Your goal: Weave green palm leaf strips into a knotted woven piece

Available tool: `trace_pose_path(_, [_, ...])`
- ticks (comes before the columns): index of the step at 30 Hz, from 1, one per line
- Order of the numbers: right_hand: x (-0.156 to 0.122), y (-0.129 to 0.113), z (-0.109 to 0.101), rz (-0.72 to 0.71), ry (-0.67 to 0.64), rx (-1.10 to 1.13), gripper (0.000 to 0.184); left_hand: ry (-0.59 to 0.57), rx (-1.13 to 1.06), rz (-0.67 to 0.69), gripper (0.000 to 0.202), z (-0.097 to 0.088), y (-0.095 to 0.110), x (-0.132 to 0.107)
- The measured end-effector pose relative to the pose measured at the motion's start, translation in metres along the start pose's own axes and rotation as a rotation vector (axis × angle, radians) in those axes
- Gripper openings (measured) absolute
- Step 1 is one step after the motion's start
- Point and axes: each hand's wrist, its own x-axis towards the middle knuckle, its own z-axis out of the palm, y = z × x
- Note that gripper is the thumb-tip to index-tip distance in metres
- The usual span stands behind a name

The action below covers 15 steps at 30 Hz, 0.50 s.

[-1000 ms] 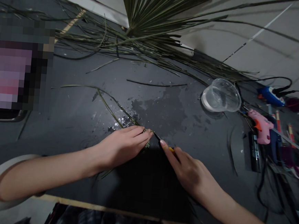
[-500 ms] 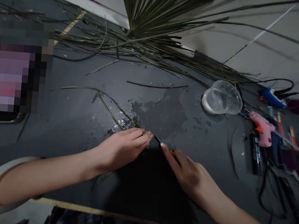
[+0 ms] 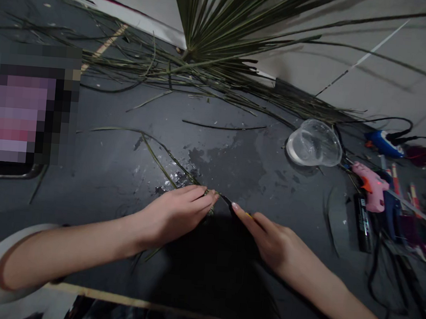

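My left hand (image 3: pixel 173 220) lies on the dark tabletop, its fingers pinching thin green palm leaf strips (image 3: pixel 164 161) that run up and to the left. My right hand (image 3: pixel 268 245) comes in from the lower right and holds a small yellow-handled tool (image 3: pixel 249 215). The tool's thin black tip (image 3: pixel 226 199) reaches almost to my left fingertips, near the pinched strips. Most of the handle is hidden by my right fingers. A white bangle (image 3: pixel 5 266) circles my left forearm.
A large green palm frond (image 3: pixel 223 27) and loose strips lie at the far edge. To the right are a clear plastic cup (image 3: pixel 313 143), a pink glue gun (image 3: pixel 371 186), a blue glue gun (image 3: pixel 384 143) and tangled cords. A wet patch (image 3: pixel 223 165) marks the tabletop.
The whole scene has shifted slightly lower in the view. Both hands stay close together at the strips, and the tool stays in my right hand.
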Motion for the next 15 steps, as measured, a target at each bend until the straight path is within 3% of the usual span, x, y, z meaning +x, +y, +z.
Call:
trace_pose_path(3, [-0.007,0.01,-0.017,0.072,-0.061,0.137,0.066,0.005,0.017,0.045,0.035,0.0,-0.001,-0.001])
trace_pose_path(8, [-0.011,0.03,-0.015,0.231,0.068,0.004,0.052,-0.053,0.03,0.071,0.038,0.001,-0.003,-0.003])
trace_pose_path(12, [0.01,0.037,-0.002,0.263,0.194,-0.172,0.042,-0.096,0.038,0.077,0.036,0.0,-0.004,-0.003])
trace_pose_path(15, [0.031,0.031,-0.002,0.18,0.318,-0.119,0.031,-0.155,0.068,0.075,0.037,-0.002,-0.004,-0.002])
